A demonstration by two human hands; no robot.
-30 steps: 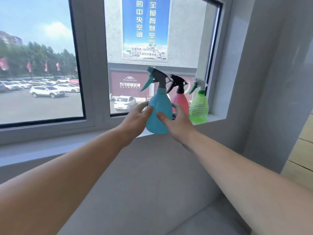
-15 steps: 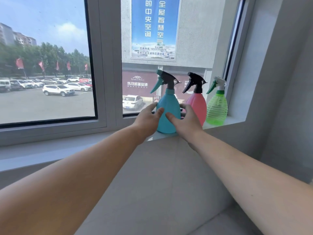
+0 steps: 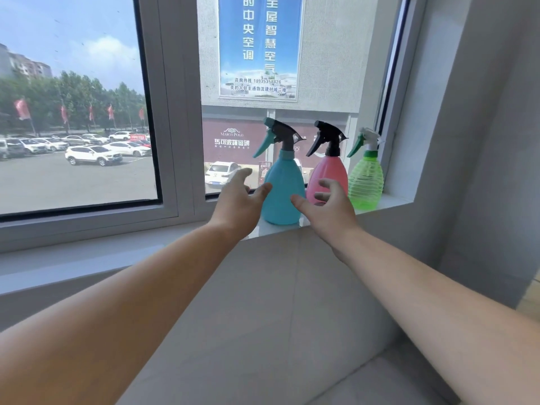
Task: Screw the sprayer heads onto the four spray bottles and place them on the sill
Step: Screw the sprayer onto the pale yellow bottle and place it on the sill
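Three spray bottles stand upright in a row on the white sill (image 3: pixel 388 203), each with its sprayer head fitted: blue bottle (image 3: pixel 283 191) at left, pink bottle (image 3: pixel 330 173) in the middle, green bottle (image 3: pixel 365 182) at right against the window frame. Left hand (image 3: pixel 238 204) and right hand (image 3: pixel 328 210) flank the blue bottle, both spread wide and holding nothing; contact with it cannot be determined. A fourth bottle is not in view

Three spray bottles on the sill (image 3: pixel 388 203): one blue (image 3: pixel 282 194), one pink (image 3: pixel 331 175), one green (image 3: pixel 365 182). Two hands.
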